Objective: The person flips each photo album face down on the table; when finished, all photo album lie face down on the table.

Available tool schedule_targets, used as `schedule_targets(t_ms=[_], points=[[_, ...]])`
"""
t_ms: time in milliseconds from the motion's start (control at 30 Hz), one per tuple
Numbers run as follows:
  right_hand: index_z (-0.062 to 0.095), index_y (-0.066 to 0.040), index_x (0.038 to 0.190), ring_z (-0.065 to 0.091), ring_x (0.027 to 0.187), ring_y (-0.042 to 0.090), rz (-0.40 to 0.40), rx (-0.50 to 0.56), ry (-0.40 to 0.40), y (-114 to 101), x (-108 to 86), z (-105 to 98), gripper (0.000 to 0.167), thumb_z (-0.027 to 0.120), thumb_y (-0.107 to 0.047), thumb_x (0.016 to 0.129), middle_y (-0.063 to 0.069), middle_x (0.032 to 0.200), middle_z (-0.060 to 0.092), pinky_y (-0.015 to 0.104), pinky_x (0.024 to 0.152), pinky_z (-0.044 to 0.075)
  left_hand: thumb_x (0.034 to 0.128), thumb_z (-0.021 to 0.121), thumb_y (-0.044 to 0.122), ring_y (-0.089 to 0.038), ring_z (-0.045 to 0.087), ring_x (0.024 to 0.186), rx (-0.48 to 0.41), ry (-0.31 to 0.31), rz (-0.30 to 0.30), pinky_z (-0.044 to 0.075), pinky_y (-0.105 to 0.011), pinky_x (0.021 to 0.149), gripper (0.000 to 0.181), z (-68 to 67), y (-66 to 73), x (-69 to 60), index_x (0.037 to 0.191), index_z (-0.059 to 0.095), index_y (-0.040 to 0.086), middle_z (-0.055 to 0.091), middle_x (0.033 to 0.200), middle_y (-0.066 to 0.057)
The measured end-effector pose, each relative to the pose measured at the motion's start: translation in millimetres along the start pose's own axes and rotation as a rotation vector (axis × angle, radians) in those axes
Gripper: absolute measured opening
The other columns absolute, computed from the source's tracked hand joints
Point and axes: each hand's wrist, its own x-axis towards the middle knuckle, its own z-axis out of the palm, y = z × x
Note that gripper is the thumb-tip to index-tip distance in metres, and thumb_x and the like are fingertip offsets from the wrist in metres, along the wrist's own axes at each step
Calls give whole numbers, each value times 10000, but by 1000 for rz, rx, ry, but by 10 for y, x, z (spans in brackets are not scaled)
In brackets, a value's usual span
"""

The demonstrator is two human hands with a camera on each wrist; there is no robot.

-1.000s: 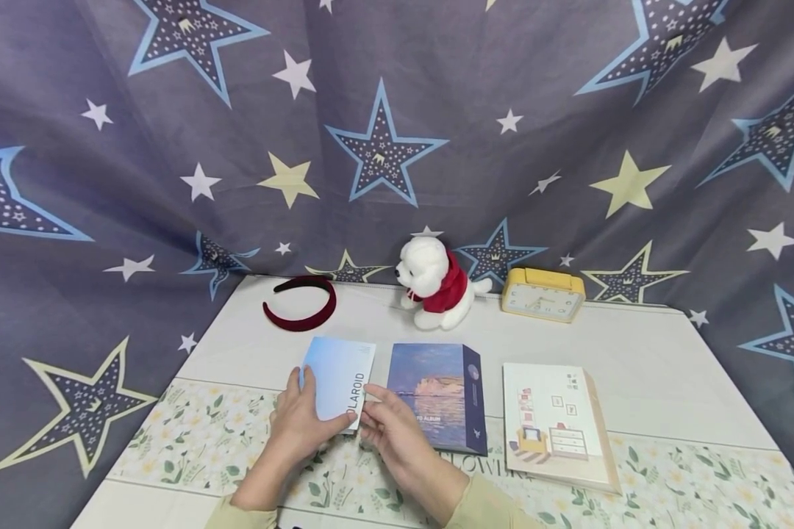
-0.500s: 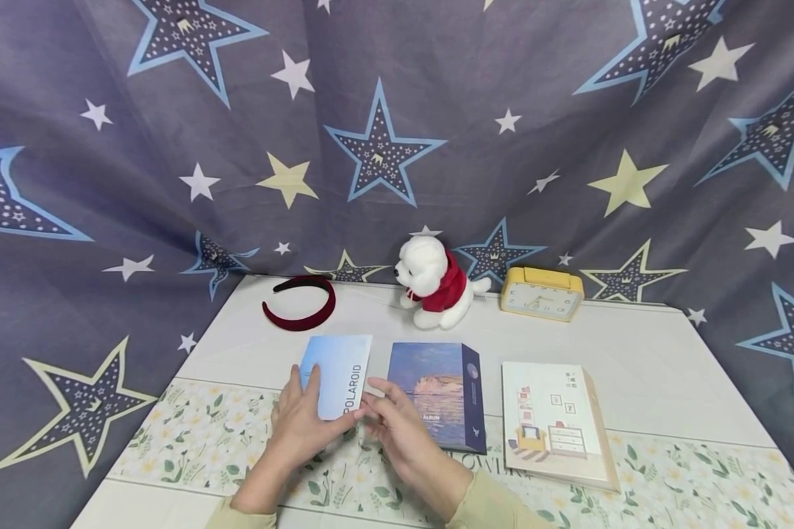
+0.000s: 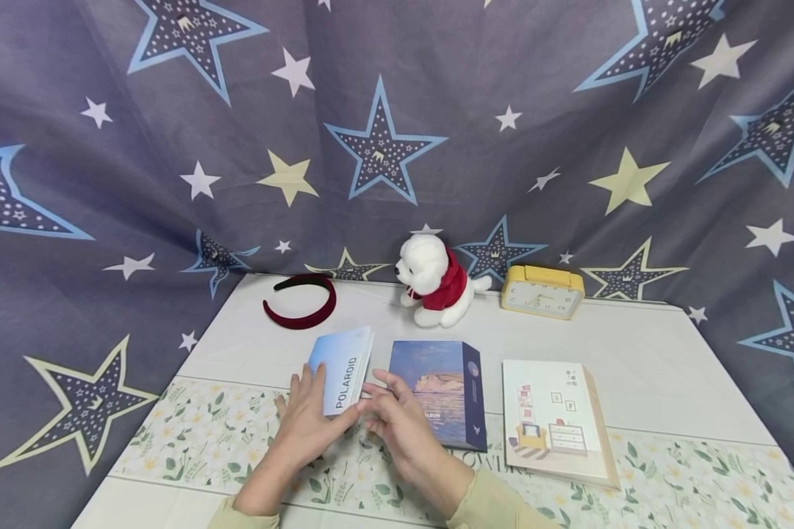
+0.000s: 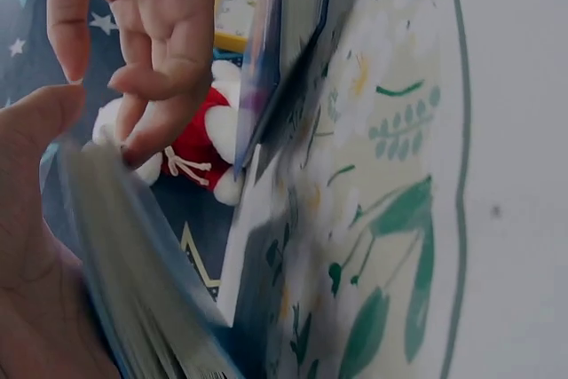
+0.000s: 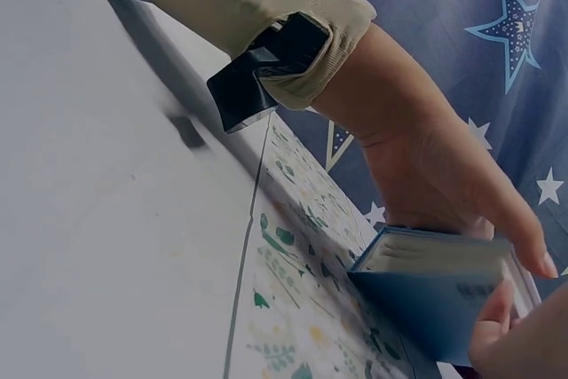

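Observation:
A small blue photo album [image 3: 344,367] marked POLAROID stands tilted above the table, its page edges turned to the right. My left hand [image 3: 307,426] grips it, fingers over the cover's left side and thumb at the lower right corner. In the left wrist view, the album's pages [image 4: 133,255] fan slightly beside the left palm. Close to the page edge is my right hand [image 3: 403,430], its fingers loosely bent; whether a fingertip touches the pages I cannot tell. The right wrist view shows the album's blue cover [image 5: 417,308] and the left hand [image 5: 444,175] around it.
Right of the hands lie a dark blue album [image 3: 430,389] with a cliff painting and a thick white book [image 3: 549,419]. Behind stand a dark red headband [image 3: 301,322], a white plush dog [image 3: 430,283] in red and a yellow alarm clock [image 3: 542,292]. A starry curtain [image 3: 397,184] hangs behind.
The left hand has tilted the POLAROID album so its page edges face right. The right hand stays beside it, its fingers shifting slightly. Other objects have not moved.

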Motion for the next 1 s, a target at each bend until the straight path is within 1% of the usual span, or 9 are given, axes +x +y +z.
schedule_targets(t_ms=[100,267,400,467,533,633,767,900,1000], points=[[317,28,1456,590,870,137,5,9,-17,-1,16,8,584,520,-51,914,198,1332,477,270,759,484,842,591,665,-554,47,1407,-31,-1,29,66,-745,1051,1093,-18,26,-24,1531,143,-56,71,1558,-341],[361,30,1445,591,964,181,10,-7,-49,-7,55,33,572,513,-11,896,180,1314,498,281,790,496,892,605,523,-528,71,1418,-126,-4,29,119,-696,1082,959,-47,48,-49,1545,152,-13,93,1568,-315],[400,27,1435,599,1010,182,32,-37,-98,7,59,64,555,524,-15,896,149,1300,520,330,851,511,911,611,402,-461,200,1423,-229,34,10,224,-654,1081,825,-76,71,-73,1553,222,59,206,1573,-247],[415,30,1431,606,1036,192,45,-52,-116,28,62,75,536,537,-43,914,137,1304,540,358,886,512,918,614,348,-438,328,1380,-274,73,10,324,-624,1046,745,-98,83,-84,1537,294,86,323,1537,-218],[432,20,1426,598,1092,216,57,-74,-124,46,65,78,518,553,-79,933,129,1322,550,392,933,498,927,612,288,-438,452,1295,-312,113,17,436,-584,970,657,-121,95,-92,1509,371,104,446,1458,-214],[453,9,1417,558,1169,260,72,-99,-118,79,76,71,500,564,-94,940,138,1361,528,451,985,461,920,620,215,-407,573,1165,-351,172,19,536,-510,848,569,-143,95,-89,1459,463,126,570,1333,-202],[446,-3,1424,482,1264,340,85,-152,-101,117,60,62,495,556,-90,949,190,1442,441,508,1009,428,908,639,172,-351,625,1072,-368,225,6,567,-444,785,549,-147,73,-94,1436,495,125,625,1252,-186],[422,-19,1447,338,1378,414,77,-244,-82,147,43,56,513,553,-121,961,230,1524,329,527,1025,409,911,641,142,-311,642,991,-394,265,2,581,-376,696,535,-154,50,-96,1428,502,128,649,1189,-172],[406,-21,1458,249,1411,446,53,-300,-70,156,39,57,549,571,-122,944,248,1555,252,549,1071,338,918,626,115,-290,649,941,-435,283,-1,578,-316,635,524,-169,35,-89,1426,496,131,661,1161,-159]])
